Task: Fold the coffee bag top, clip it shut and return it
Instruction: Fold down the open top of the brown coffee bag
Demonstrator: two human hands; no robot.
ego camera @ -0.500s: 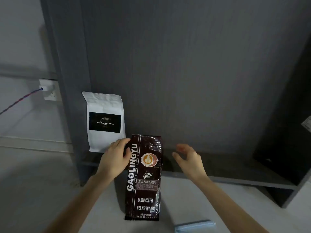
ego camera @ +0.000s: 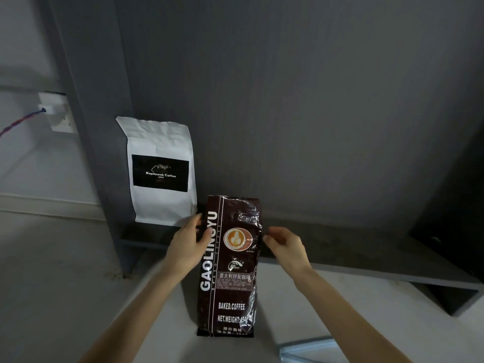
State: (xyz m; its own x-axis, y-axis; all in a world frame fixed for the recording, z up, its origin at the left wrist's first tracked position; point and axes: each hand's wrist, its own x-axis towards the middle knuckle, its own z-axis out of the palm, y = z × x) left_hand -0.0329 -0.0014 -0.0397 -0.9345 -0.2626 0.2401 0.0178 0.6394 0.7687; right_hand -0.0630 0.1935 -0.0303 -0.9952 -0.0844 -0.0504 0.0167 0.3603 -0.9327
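Fingers of the right hand [ego camera: 285,244] have closed in since half a second ago: then spread wide and apart from the tall dark-brown foil coffee bag [ego camera: 230,265], they now curl loosely, open, just beside its right edge; contact cannot be told. The left hand [ego camera: 190,244] still grips the bag's left edge. The bag stands upright on the pale surface [ego camera: 78,284] before the dark grey shelf [ego camera: 366,260], its top flat and unfolded, white lettering running up its front, beside a white paper coffee pouch [ego camera: 161,171]. A pale blue clip [ego camera: 309,349] lies near.

Coffee bag [ego camera: 230,268] upright before shelf [ego camera: 366,260]; second bag [ego camera: 161,171] behind-left, on shelf.
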